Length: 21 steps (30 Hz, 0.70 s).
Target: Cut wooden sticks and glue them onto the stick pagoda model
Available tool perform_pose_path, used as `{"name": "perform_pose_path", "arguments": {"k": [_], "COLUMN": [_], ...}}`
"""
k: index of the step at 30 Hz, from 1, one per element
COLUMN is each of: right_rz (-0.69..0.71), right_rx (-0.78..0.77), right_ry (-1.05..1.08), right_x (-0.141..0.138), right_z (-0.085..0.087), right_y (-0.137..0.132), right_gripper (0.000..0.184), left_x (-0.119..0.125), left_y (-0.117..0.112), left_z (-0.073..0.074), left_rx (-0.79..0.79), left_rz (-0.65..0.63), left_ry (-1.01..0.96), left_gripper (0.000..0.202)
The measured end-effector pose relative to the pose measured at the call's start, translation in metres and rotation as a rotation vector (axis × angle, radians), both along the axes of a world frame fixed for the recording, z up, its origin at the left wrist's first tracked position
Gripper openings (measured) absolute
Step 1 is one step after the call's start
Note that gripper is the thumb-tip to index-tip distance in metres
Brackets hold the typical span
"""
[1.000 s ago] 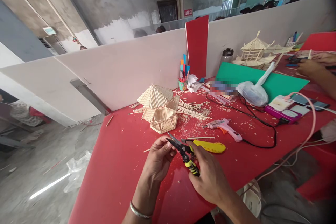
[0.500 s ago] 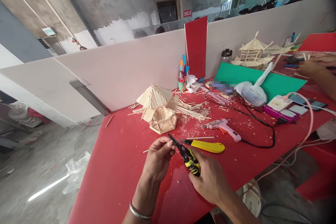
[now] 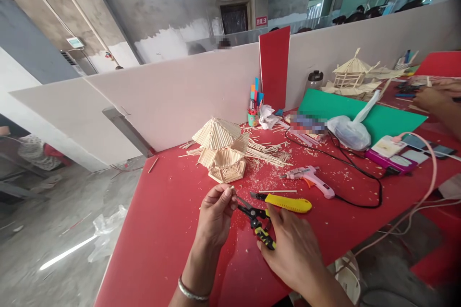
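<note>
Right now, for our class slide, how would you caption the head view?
The left hand pinches a small wooden piece beside open snips in the right hand, near a stick-built pavilion model.

The cutters (image 3: 256,223) are banded black and yellow, the knife (image 3: 288,203) mainly yellow — the tabletop (image 3: 169,235) red.

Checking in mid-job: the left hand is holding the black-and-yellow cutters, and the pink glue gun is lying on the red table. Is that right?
Not quite: the head view shows the right hand holding the black-and-yellow cutters, not the left hand. The pink glue gun is indeed lying on the red table.
</note>
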State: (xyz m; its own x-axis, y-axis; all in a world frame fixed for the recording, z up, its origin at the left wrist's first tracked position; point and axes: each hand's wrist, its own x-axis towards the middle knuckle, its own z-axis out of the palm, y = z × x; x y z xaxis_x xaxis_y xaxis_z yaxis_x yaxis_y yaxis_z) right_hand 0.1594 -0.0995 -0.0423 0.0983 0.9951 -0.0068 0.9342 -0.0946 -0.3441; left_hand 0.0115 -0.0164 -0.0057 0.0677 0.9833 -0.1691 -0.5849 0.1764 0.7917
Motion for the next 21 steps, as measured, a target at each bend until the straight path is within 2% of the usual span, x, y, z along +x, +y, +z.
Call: {"name": "perform_pose_path", "arguments": {"k": [4, 7, 9, 12, 13, 15, 17, 21], "right_rz": [0.028, 0.060, 0.119, 0.206, 0.204, 0.190, 0.175, 0.184], "right_rx": [0.038, 0.165, 0.269, 0.398, 0.433, 0.463, 0.473, 0.479], "right_ry": [-0.010, 0.020, 0.095, 0.345, 0.451, 0.628, 0.719, 0.770], "right_x": [-0.008, -0.010, -0.008, -0.002, 0.000, 0.003, 0.004, 0.002], "right_z": [-0.008, -0.015, -0.014, 0.001, 0.008, 0.023, 0.033, 0.037], "right_y": [0.000, 0.000, 0.001, 0.008, 0.011, 0.018, 0.026, 0.040], "right_gripper": [0.067, 0.066, 0.054, 0.025, 0.020, 0.021, 0.023, 0.024], "left_x": [0.000, 0.000, 0.000, 0.000, 0.000, 0.001, 0.002, 0.004], "left_y": [-0.001, -0.002, -0.003, -0.004, -0.005, -0.006, -0.007, -0.008], "left_z": [0.000, 0.000, 0.000, 0.000, 0.000, 0.000, 0.000, 0.000], "left_rx": [0.006, 0.012, 0.019, 0.043, 0.052, 0.075, 0.095, 0.115], "left_rz": [-0.013, -0.026, -0.034, -0.058, -0.070, -0.098, -0.122, -0.139], "left_ry": [0.004, 0.022, 0.041, 0.084, 0.101, 0.134, 0.168, 0.213], "left_gripper": [0.030, 0.029, 0.028, 0.027, 0.027, 0.025, 0.025, 0.025]}}
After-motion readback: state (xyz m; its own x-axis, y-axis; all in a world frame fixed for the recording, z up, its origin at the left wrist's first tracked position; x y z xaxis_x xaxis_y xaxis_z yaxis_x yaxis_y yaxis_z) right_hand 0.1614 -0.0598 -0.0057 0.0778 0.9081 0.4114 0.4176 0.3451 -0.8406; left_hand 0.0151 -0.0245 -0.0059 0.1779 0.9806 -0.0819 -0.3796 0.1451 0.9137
